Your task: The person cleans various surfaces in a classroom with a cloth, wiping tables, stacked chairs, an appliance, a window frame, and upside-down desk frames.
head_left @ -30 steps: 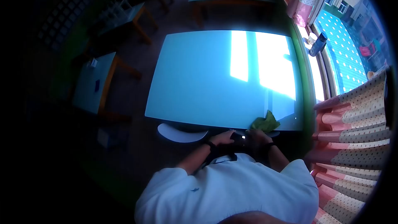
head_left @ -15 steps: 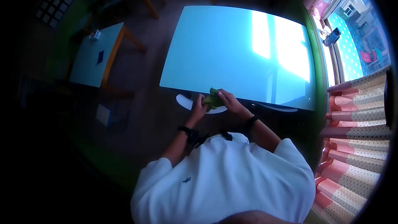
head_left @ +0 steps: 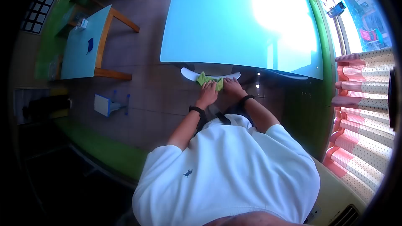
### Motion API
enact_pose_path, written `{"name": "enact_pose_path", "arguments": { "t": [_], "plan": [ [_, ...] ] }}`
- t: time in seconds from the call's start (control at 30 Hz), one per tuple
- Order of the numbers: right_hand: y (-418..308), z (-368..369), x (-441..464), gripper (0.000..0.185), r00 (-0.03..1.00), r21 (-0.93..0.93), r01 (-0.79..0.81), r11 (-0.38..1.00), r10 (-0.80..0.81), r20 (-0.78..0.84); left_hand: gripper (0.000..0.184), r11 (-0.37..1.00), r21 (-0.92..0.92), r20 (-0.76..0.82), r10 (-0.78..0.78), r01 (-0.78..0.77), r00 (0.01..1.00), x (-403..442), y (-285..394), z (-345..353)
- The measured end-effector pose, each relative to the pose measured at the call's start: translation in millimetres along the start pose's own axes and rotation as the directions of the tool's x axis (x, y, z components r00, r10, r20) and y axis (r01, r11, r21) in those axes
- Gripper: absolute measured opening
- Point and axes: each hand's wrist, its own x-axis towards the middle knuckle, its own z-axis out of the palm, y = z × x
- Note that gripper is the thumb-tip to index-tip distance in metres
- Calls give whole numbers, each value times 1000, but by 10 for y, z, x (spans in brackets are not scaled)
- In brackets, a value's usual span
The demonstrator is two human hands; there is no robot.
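- At far left: side surface bearing a white box and dark blue item.
- Left hand: fingers bent over green cloth, grasping it against white chair back.
- Right hand: fingers curled at cloth's right end; cannot tell whether gripping.
- Large surface beyond both hands, glare rightward.
- Far right: blue bottle by window, dotted curtain nearer.

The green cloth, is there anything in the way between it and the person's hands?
Nothing visible: the left hand and right hand are both right at the green cloth. The curved white chair back shows partly behind the cloth in this view, not between it and the hands.
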Motion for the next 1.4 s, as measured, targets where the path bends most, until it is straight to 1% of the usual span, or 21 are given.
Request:
{"name": "enact_pose_path", "arguments": {
  "t": [0.03, 0.1, 0.17, 0.23, 0.3, 0.43, 0.5, 0.63, 0.67, 0.73, 0.77, 0.83, 0.97, 1.03, 1.07, 1.13, 1.17, 1.23, 1.27, 1.33, 1.4],
  "plan": [
    [99, 59, -63, 37, 1000, 3, -7, 1000, 7, 7, 51, 999, -53, 1, -7, 7, 1000, 6, 86, -4],
    [230, 143, -102, 37, 987, -74, 21, 997, -32, -155, 52, 998, -63, 15, 9, -8, 1000, 20, 117, -57],
    [252, 223, -64, 39, 989, -52, 2, 999, -10, -149, 53, 997, -70, 25, 22, -20, 999, 26, 54, -129],
    [295, 232, 2, 40, 990, -39, -14, 999, 8, -144, 57, 999, 39, 65, 17, -20, 998, -51, -299, -255],
    [332, 228, 130, 39, 999, -85, -37, 996, 37, -9, 55, 981, 193, 23, 18, -22, 1000, -167, -655, -424],
    [329, 165, 286, 35, 995, -111, -60, 992, 69, 75, 52, 953, 298, 68, 33, -52, 997, -25, -1019, -538],
    [282, 163, 274, 32, 993, -160, -111, 981, 116, 23, 48, 980, 197, 234, -55, 8, 971, 194, -907, -510],
    [326, 190, 307, 33, 991, -132, -125, 983, 130, 33, 36, 997, -69, 502, 3, 36, 865, 690, -491, 0],
    [387, 244, 373, 33, 990, -139, -131, 982, 137, 33, 36, 997, -76, 501, 11, 31, 865, 767, -282, 29],
    [491, 397, 489, 41, 939, -207, -175, 962, 227, 260, 33, 992, 100, 651, -126, 81, 748, 877, 107, -55],
    [522, 427, 447, 41, 937, -214, -168, 962, 223, 268, 33, 992, 92, 650, -128, 90, 749, 874, 149, -115],
    [437, 354, 333, 29, 993, -133, -116, 984, 118, 6, 34, 993, 42, 622, -109, 106, 776, 817, 70, -202],
    [365, 220, 322, 29, 994, -79, -96, 992, 99, 37, 43, 984, -39, 490, -132, 173, 862, 503, -262, -454],
    [344, 201, 289, 27, 994, -50, -112, 992, 111, -12, 57, 972, -32, 285, -215, 234, 934, 370, -507, -519],
    [347, 202, 283, 27, 993, -48, -120, 992, 120, -12, 57, 973, -33, 291, -209, 228, 934, 385, -625, -603],
    [365, 261, 282, 26, 991, -97, -75, 992, 64, -115, 62, 942, 1, 507, -289, 335, 812, 471, -799, -820],
    [370, 282, 296, 26, 991, -92, -83, 992, 73, -109, 62, 943, 0, 517, -284, 332, 808, 454, -853, -839],
    [353, 285, 343, 29, 989, -78, -148, 986, 147, -13, 55, 947, 207, 448, -315, 246, 837, 425, -1006, -734],
    [362, 267, 327, 29, 988, -72, -155, 985, 155, -8, 53, 937, 167, 497, -348, 306, 795, 476, -1052, -663],
    [321, 189, 291, 37, 997, -123, -69, 990, 64, -39, 53, 943, 166, 551, -332, 290, 766, 563, -955, -556],
    [344, 163, 289, 39, 998, -97, -62, 993, 60, -26, 53, 956, 109, 628, -280, 274, 726, 656, -760, -427]
  ]
}}
